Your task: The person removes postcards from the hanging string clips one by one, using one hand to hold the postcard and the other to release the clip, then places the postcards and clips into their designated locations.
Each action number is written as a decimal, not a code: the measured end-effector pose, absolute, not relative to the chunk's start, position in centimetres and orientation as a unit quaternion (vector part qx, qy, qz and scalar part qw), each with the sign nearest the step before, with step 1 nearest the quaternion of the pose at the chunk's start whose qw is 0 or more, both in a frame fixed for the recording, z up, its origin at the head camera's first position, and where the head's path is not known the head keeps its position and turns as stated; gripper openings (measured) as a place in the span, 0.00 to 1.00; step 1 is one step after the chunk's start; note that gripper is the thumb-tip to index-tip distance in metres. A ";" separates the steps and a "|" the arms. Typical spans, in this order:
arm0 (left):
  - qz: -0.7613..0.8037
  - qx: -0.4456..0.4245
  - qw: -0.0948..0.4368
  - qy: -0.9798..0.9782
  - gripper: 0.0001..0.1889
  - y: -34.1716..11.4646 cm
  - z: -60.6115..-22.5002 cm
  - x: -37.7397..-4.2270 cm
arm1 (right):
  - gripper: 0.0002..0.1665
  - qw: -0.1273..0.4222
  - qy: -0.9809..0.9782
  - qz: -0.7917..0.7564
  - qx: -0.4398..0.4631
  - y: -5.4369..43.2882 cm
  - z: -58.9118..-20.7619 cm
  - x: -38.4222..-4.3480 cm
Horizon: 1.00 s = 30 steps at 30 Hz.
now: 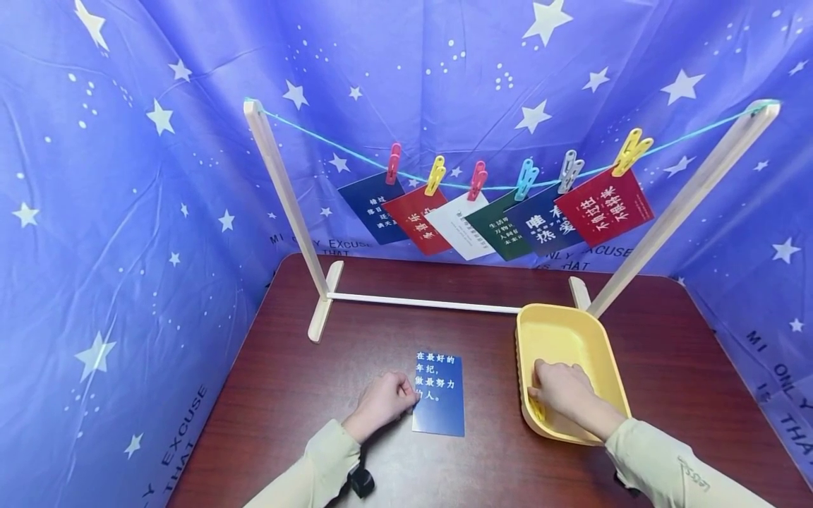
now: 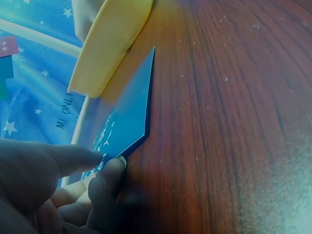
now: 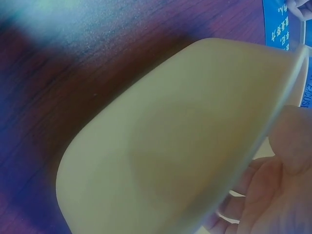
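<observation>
On the table in the head view lies a dark blue card (image 1: 440, 406) with white writing. My left hand (image 1: 389, 396) pinches its left edge between thumb and finger. In the left wrist view the card (image 2: 131, 109) is slightly tilted, its near edge between the fingertips. My right hand (image 1: 562, 386) reaches down inside a yellow plastic basket (image 1: 610, 367). Something yellow, apparently a clothespin (image 1: 537, 409), shows beneath its fingers. The basket's wall (image 3: 161, 136) hides the right fingertips in the right wrist view, so whether they hold anything is not visible.
Behind stands a wooden frame (image 1: 286, 197) with a teal cord (image 1: 317, 136). Several cards, including a red card (image 1: 603, 208) and a white card (image 1: 464, 226), hang from it by coloured clothespins (image 1: 631, 152). A white crossbar (image 1: 419, 303) runs low to the basket. Starry blue cloth surrounds the table.
</observation>
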<state>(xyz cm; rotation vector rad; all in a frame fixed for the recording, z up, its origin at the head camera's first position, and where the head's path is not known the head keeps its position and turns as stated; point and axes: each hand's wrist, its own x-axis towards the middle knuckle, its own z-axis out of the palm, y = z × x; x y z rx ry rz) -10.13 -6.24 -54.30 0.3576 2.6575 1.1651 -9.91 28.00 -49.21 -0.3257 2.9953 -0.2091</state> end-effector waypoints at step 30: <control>0.440 0.098 0.130 0.883 0.10 -7.7 -53.1 -11.3 | 0.16 0.045 0.989 -0.104 -0.097 28.3 -48.2 -8.8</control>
